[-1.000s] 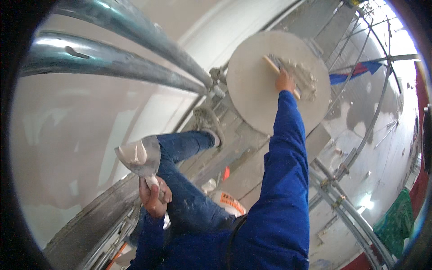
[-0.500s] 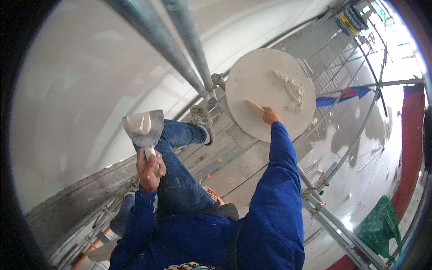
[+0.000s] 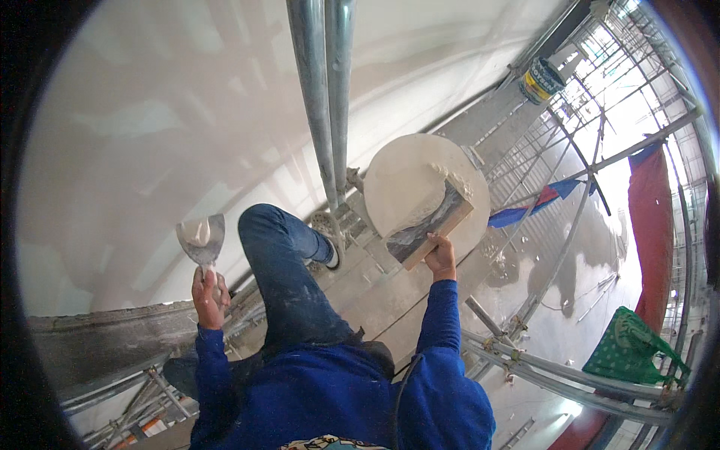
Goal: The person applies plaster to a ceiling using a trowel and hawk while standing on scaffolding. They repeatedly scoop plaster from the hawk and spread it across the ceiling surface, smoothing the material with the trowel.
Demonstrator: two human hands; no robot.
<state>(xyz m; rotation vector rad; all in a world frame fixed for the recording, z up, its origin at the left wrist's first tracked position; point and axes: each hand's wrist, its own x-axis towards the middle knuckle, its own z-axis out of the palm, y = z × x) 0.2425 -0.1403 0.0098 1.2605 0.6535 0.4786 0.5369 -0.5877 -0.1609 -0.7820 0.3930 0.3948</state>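
Note:
My left hand (image 3: pixel 210 297) is closed round the handle of a putty knife (image 3: pixel 215 238), blade upward, with a lump of pale putty (image 3: pixel 198 233) on its face. In front of me on the right, my right hand (image 3: pixel 442 259) grips a wide rectangular trowel (image 3: pixel 430 223) by its pale wooden edge. The trowel's dark grey face is tilted into view, streaked along one side with putty. It overlaps a large round cream board (image 3: pixel 394 169); whether they touch, I cannot tell. A rough ridge of putty (image 3: pixel 466 178) lies on the board beyond the trowel.
Two upright scaffold poles (image 3: pixel 316 97) stand between the smeared pale wall (image 3: pixel 150 142) and the board. A bucket (image 3: pixel 541 79) is farther along the planks. Scaffold rails (image 3: pixel 559 379) run at right, near a green cloth (image 3: pixel 626 349) and red sheeting (image 3: pixel 649 217).
My right hand has drawn back toward me, and the trowel has turned so its broad face shows. The putty knife has moved left. The whole view has shifted.

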